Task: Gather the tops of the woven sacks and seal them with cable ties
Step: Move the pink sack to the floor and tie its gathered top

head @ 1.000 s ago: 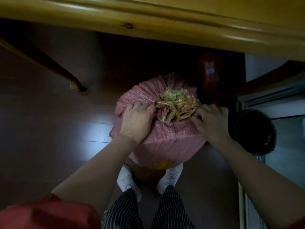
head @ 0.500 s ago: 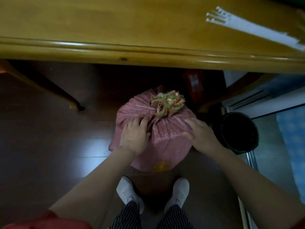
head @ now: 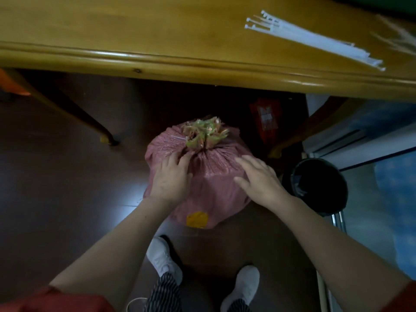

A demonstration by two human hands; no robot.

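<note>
Dark floor [head: 67, 188], full pink sack [head: 213, 183], top gathered.

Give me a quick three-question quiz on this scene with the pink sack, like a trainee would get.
1. Fill in: the black bin stands on the person's ____ side of the pink sack.
2. True or false: the white cable ties lie on the sack.
3. The left hand rests on: A) the sack, B) the bin, C) the cable ties.
Key: 1 right. 2 false, they lie on the wooden table. 3 A.
</note>
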